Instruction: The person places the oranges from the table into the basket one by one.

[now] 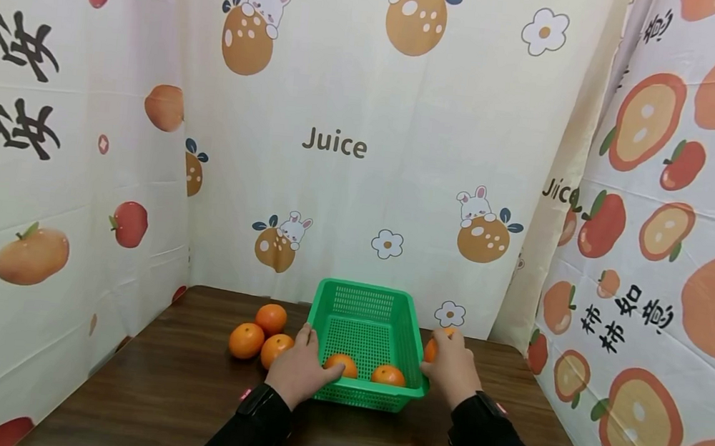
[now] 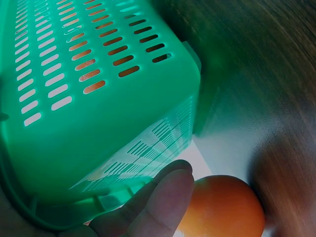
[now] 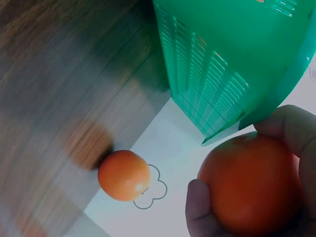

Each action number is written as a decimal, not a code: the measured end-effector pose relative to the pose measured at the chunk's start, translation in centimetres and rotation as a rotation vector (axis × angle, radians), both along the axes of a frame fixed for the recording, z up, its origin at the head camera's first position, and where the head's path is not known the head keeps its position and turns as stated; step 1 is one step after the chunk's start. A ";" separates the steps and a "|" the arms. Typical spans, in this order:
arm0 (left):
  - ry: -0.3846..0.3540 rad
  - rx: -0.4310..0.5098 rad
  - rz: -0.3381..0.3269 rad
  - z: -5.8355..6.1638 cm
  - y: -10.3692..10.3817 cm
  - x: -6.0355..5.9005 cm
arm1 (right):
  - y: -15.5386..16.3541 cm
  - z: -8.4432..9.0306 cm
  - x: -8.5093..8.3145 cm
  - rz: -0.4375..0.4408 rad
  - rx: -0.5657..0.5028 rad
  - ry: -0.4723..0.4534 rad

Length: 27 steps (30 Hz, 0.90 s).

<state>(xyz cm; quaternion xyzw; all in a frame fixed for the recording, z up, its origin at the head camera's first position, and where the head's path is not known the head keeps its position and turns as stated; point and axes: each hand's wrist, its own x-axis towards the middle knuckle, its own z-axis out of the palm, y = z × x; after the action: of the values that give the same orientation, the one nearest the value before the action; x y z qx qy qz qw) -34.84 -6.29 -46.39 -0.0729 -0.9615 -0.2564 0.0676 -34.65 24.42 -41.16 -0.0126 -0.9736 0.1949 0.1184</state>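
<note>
A green plastic basket point(image 1: 358, 397) with slotted walls stands on the table, holding two oranges, one at its front left point(image 1: 341, 365) and another orange point(image 1: 389, 375) at its front right. My left hand point(image 1: 303, 371) grips the basket's left rim, thumb over the rim and fingers along the outside. To the right of the basket, my right hand point(image 1: 455, 367) holds an orange point(image 3: 252, 185) between thumb and fingers, close to the basket's wall. Another loose orange point(image 3: 123, 175) lies on the table beyond it in the right wrist view.
Left of the basket sit three oranges in a cluster: one at the back point(image 1: 271, 319), a left orange point(image 1: 246, 341) and a front orange point(image 1: 276, 349) beside my left fingers. The dark wooden table point(image 1: 167, 391) meets printed curtains point(image 1: 347, 200) at the back and both sides.
</note>
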 end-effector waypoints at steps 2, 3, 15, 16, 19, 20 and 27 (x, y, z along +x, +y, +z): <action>0.002 0.000 0.000 0.0 0.0 0.0 | -0.3 0.1 -0.1 0.011 0.012 0.012; 0.003 -0.001 0.000 0.0 0.0 0.0 | -0.4 0.1 -0.2 0.018 0.018 0.019; 0.000 -0.004 0.001 0.0 0.0 0.0 | -1.1 0.4 -1.4 0.157 0.160 0.069; -0.004 -0.003 0.001 0.0 0.0 0.0 | -1.1 0.3 -1.6 0.178 0.168 0.074; -0.019 -0.003 -0.001 0.0 0.0 0.0 | -1.1 -0.1 -2.1 0.238 0.173 0.105; -0.022 -0.003 -0.001 0.0 0.0 0.0 | -1.1 -0.2 -2.3 0.252 0.172 0.114; -0.023 0.002 -0.004 0.1 0.1 -0.1 | -2.0 0.0 -2.6 0.282 0.150 0.123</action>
<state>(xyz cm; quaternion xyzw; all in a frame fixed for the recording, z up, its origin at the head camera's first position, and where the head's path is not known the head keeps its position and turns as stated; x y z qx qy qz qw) -34.93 -6.14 -46.30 -0.0716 -0.9618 -0.2583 0.0560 -37.29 22.46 -41.17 0.1450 -0.9684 0.1366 0.1499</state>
